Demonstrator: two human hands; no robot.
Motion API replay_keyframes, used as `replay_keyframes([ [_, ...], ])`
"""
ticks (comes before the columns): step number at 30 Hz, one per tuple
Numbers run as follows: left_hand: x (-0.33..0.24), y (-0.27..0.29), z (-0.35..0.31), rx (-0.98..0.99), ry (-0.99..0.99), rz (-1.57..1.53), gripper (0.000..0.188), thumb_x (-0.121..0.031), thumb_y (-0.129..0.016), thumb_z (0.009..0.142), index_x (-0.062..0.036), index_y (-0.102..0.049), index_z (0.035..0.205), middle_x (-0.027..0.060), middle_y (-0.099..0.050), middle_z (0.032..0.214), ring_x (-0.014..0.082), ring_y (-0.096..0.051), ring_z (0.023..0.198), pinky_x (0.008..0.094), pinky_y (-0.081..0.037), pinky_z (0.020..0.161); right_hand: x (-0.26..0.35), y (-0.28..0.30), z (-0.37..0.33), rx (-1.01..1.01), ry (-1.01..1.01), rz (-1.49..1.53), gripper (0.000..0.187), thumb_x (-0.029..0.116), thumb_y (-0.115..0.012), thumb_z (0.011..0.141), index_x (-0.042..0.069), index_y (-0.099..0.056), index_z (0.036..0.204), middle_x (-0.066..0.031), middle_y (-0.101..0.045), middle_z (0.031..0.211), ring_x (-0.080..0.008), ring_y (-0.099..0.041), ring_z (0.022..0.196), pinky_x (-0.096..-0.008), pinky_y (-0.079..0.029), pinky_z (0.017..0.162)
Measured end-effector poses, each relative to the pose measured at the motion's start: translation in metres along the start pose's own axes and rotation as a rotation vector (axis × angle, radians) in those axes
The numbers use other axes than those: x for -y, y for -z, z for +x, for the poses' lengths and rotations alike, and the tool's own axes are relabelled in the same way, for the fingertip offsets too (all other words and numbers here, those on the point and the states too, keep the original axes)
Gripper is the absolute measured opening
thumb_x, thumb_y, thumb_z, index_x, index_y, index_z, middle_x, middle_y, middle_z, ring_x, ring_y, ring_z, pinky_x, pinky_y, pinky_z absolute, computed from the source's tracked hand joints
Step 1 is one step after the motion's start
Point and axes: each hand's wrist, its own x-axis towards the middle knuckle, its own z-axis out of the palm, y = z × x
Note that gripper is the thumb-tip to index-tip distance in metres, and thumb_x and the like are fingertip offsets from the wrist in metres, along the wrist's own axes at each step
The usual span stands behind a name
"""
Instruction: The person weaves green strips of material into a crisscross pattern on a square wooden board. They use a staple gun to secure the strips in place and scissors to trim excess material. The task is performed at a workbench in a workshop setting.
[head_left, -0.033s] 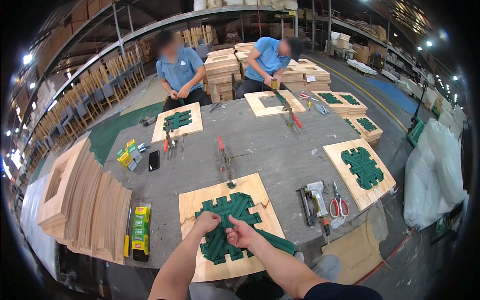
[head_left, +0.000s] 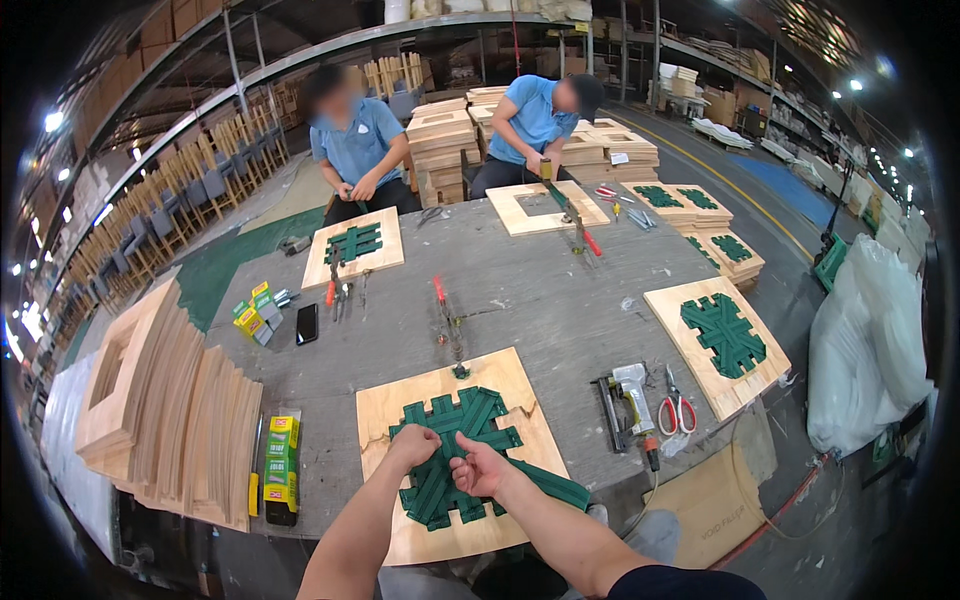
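Observation:
A square light-wood frame (head_left: 520,375) lies in front of me, its middle opening crossed by woven dark green webbing straps (head_left: 482,408). My left hand (head_left: 412,446) is closed over the left part of the weave, its fingertips pinched on a green strap. Just right of it, my right hand (head_left: 482,470) has curled fingers and its thumb raised; what lies inside them is hidden. A loose strap end (head_left: 550,486) runs out from beneath the right hand, across the frame's lower right edge.
Right of the frame lie a staple gun (head_left: 632,395), red-handled scissors (head_left: 678,405) and a finished webbed frame (head_left: 725,335). Stacked wooden frames (head_left: 180,410) and a yellow-green box (head_left: 281,463) stand left. Pliers (head_left: 445,310) lie beyond. Two co-workers sit across the table (head_left: 390,340).

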Motion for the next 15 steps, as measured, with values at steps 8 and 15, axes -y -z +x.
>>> replay_keyframes([
  [8, -0.012, -0.007, -0.008, -0.064, 0.044, 0.012, 0.027, -0.030, -0.070, 0.089, -0.0107, -0.079, 0.106, 0.0150, -0.077, 0.108, 0.0309, -0.072, 0.105, 0.0419, -0.055, 0.093, 0.001, 0.001, -0.001, 0.016, -0.012, 0.055, 0.053, 0.056, -0.064, 0.098, 0.004, -0.057, 0.094, -0.0010, -0.060, 0.077, -0.0147, -0.055, 0.062, -0.0295, -0.048, 0.060],
  [15, -0.020, -0.007, -0.017, -0.100, 0.047, 0.079, 0.026, -0.030, -0.068, 0.090, -0.0127, -0.077, 0.107, 0.0142, -0.076, 0.111, 0.0306, -0.071, 0.109, 0.0421, -0.054, 0.095, -0.034, -0.015, 0.009, -0.093, 0.196, 0.296, 0.041, 0.043, -0.062, 0.102, 0.003, -0.058, 0.096, -0.0052, -0.065, 0.080, -0.0195, -0.063, 0.069, -0.0363, -0.055, 0.070],
])
